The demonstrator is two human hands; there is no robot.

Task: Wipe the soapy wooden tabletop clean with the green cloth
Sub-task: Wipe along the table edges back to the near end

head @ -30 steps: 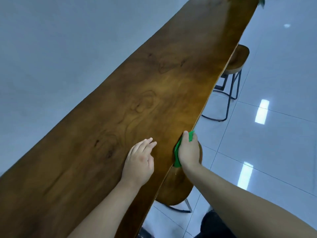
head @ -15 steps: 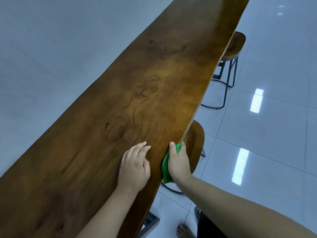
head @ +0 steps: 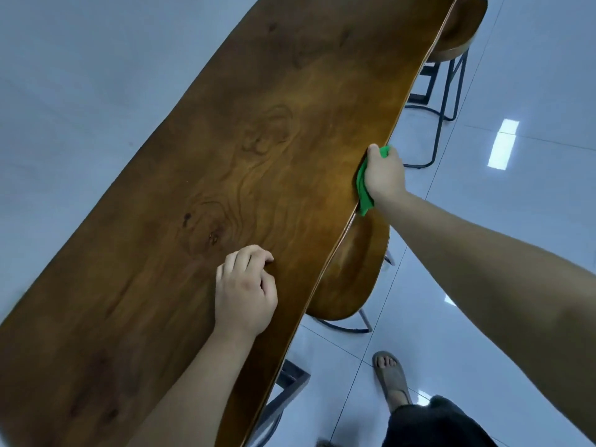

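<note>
A long dark wooden tabletop (head: 258, 162) with knots and swirling grain runs from lower left to upper right. My right hand (head: 383, 175) grips the green cloth (head: 363, 188) and presses it against the table's right edge, thumb on top of the wood. My left hand (head: 245, 291) rests on the tabletop nearer to me, fingers curled under, holding nothing. I see no clear soap foam on the wood; the surface looks glossy.
Two wooden stools on black metal legs stand tucked by the table's right edge, one (head: 351, 269) just below the cloth, another (head: 461, 30) farther up. Glossy white floor tiles lie to the right. My sandalled foot (head: 392, 379) stands near the table's black frame (head: 287, 382).
My right hand has slid the green cloth farther up along the table's right edge. My left hand's fingers have curled in. The view has tipped down, showing my foot.
</note>
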